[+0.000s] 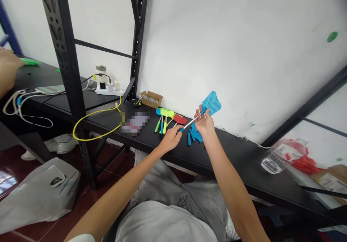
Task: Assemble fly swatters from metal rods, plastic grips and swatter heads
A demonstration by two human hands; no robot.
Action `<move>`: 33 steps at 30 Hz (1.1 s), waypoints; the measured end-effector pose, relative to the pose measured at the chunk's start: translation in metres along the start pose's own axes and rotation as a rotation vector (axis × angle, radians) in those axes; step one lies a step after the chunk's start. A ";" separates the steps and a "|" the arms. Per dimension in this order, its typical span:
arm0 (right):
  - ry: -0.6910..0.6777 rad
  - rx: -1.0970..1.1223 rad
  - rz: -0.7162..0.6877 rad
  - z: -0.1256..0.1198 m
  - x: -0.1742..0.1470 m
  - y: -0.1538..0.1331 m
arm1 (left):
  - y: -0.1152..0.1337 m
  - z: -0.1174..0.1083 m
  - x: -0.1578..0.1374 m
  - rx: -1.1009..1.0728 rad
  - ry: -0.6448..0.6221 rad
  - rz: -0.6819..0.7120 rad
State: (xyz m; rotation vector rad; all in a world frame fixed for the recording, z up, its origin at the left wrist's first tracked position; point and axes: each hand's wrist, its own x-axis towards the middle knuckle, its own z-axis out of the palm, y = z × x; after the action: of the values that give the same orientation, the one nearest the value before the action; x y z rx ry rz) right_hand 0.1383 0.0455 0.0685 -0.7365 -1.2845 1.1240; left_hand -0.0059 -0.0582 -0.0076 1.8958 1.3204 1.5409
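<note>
A blue fly swatter [211, 104] with a perforated head and a thin metal shaft is held up at a slant over the black table. My left hand [172, 138] is closed round its handle end. Near the head, the palm of my right hand [205, 122] faces up, its fingers and thumb about the blue neck. Below my right hand lie several loose blue swatter parts [193, 134], partly hidden by that hand. To the left rests a row of folded or short swatters [166, 115] in green, blue, yellow and red.
The black table [233, 151] runs along a white wall. At its back stand an open cardboard box [151, 99] and a power strip [108, 89]. A yellow cable [94, 138] loops past the rack post [63, 54]. Clear plastic packaging [273, 160] lies right; another person's hand [9, 67] is far left.
</note>
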 end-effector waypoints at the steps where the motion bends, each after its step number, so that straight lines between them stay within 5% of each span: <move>1: 0.004 0.021 0.010 -0.001 0.000 0.001 | 0.000 0.000 0.000 -0.018 -0.007 -0.008; 9: -0.036 0.006 -0.034 -0.001 0.000 0.005 | 0.000 0.000 0.000 -0.103 -0.018 -0.025; 18: -0.055 0.061 0.125 0.008 -0.016 0.019 | -0.001 0.000 -0.002 0.098 0.015 0.083; 22: -0.095 -0.284 0.140 -0.003 -0.020 0.028 | 0.000 0.006 -0.005 0.315 0.125 0.140; 28: -0.155 -1.309 -0.033 -0.035 -0.029 0.038 | 0.002 0.017 -0.010 0.754 0.139 -0.006; 33: -0.221 -1.585 0.000 -0.041 -0.037 0.040 | 0.003 0.019 -0.010 0.918 0.097 -0.062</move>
State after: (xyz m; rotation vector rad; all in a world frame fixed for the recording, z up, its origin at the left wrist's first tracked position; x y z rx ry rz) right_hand 0.1718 0.0306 0.0113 -1.7321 -2.2849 -0.0713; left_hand 0.0130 -0.0629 -0.0168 2.2192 2.3817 1.0624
